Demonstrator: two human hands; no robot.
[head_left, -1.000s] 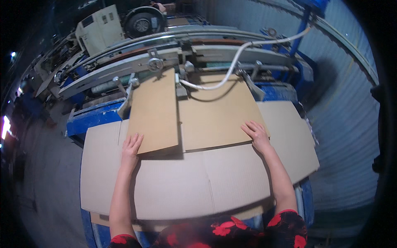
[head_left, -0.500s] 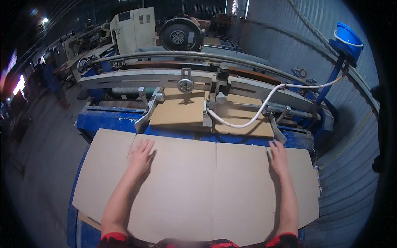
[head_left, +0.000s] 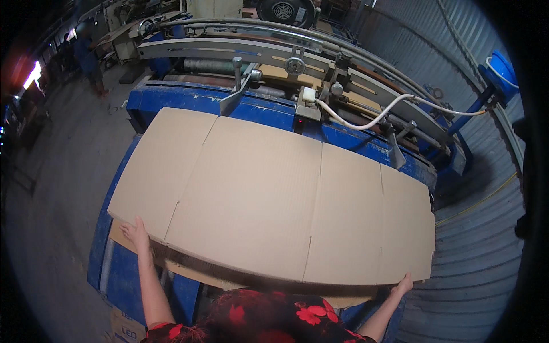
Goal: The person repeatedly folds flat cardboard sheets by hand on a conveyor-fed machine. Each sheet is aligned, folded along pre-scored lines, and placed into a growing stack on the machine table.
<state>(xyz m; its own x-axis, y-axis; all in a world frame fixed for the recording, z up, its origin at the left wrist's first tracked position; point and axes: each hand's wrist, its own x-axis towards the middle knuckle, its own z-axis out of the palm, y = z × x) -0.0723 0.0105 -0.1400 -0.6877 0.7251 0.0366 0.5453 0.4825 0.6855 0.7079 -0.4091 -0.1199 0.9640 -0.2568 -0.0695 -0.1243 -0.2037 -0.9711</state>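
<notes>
- Cardboard sheet: creased, lying over more cardboard, just before the blue machine.
- Left hand: at sheet's near left edge, fingers spread.
- Right hand: at near right corner; fingers partly hidden, cannot tell whether pinching.
- White hose: curves across machine's right half.

Both bare forearms are spread wide. The left hand has its fingers extended; the right hand's fingers are partly hidden.
</notes>
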